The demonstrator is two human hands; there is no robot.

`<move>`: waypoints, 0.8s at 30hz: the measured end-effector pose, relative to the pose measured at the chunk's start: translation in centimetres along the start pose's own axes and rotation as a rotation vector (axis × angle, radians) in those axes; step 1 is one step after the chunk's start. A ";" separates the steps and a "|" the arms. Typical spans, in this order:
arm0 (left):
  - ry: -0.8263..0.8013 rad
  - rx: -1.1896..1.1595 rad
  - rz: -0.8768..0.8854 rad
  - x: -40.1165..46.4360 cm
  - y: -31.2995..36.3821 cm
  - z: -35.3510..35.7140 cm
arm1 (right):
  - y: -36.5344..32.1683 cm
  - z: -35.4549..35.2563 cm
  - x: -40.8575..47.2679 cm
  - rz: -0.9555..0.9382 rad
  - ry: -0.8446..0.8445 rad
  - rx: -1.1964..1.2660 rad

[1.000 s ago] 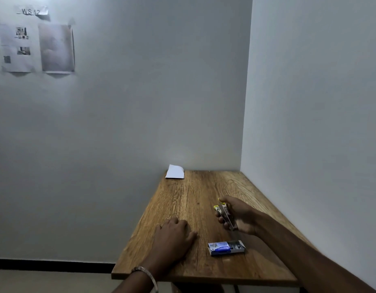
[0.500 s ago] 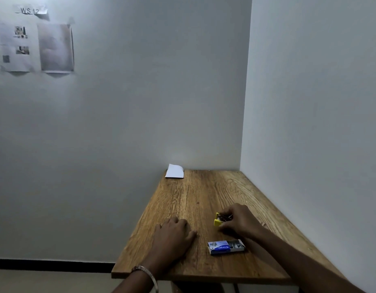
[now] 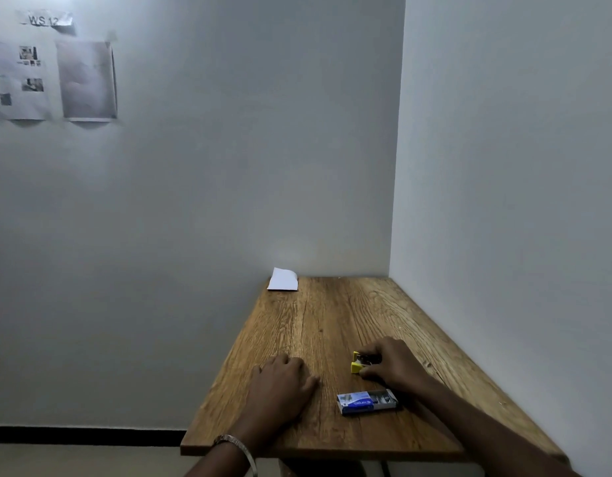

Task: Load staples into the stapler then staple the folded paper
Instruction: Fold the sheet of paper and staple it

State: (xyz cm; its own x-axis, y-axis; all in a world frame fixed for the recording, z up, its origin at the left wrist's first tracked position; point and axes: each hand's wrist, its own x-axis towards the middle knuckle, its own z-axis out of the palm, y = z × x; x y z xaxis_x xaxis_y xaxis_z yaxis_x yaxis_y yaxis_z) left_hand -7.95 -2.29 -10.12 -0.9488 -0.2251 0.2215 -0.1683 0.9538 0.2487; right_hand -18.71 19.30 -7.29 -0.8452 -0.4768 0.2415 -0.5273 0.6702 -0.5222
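A small yellow stapler (image 3: 358,363) lies on the wooden table (image 3: 332,321), its yellow end sticking out to the left of my right hand (image 3: 390,363), whose fingers are closed around it. A blue staple box (image 3: 366,402), slid partly open, lies just in front of that hand. My left hand (image 3: 280,387) rests flat on the table with nothing in it, a metal bracelet on the wrist. The folded white paper (image 3: 282,279) lies at the table's far left corner against the wall.
The table stands in a corner, with a wall close along its right edge and another behind it. Printed sheets (image 3: 53,77) are taped high on the back wall. The table's front edge (image 3: 297,451) is near my wrists.
My right hand held the stapler up above the table a second ago; it has lowered it onto the tabletop and still covers it. The left hand has not moved.
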 end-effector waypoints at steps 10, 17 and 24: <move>0.021 -0.025 0.011 0.0 0.1 0.1 | -0.4 0.1 -0.5 -0.021 0.045 0.052; 0.046 -0.074 0.020 0.9 -0.5 -0.6 | -2.0 0.1 1.1 -0.105 0.071 -0.059; -0.034 -0.010 0.052 5.8 -2.5 -1.9 | -3.4 1.2 5.1 -0.152 -0.007 -0.181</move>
State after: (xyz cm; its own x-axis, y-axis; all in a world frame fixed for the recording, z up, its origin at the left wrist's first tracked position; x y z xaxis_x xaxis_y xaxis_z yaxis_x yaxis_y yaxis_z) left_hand -12.49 -6.38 -7.71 -0.9647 -0.1682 0.2025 -0.1159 0.9621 0.2467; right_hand -21.18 13.92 -5.27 -0.7549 -0.5834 0.2996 -0.6557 0.6815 -0.3250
